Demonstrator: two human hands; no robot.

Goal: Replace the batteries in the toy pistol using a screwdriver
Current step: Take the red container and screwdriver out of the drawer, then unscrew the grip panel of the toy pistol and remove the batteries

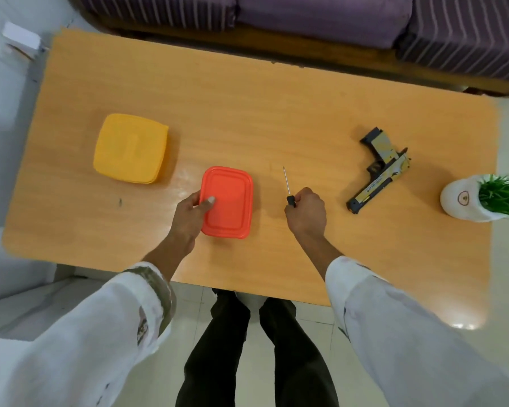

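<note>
The toy pistol (378, 171), black and tan, lies on its side at the right of the wooden table (247, 113), its barrel toward the near edge. My right hand (306, 214) pinches the black handle of a thin screwdriver (287, 186) whose shaft points away from me, left of the pistol. A red lidded box (228, 202) sits in the middle of the table. My left hand (191, 215) grips its left edge, thumb on the lid.
A yellow lidded box (131, 148) stands at the left. A white pot with a green plant (479, 198) sits at the table's right edge. A purple striped sofa (306, 19) runs along the far side. My legs stand at the near edge.
</note>
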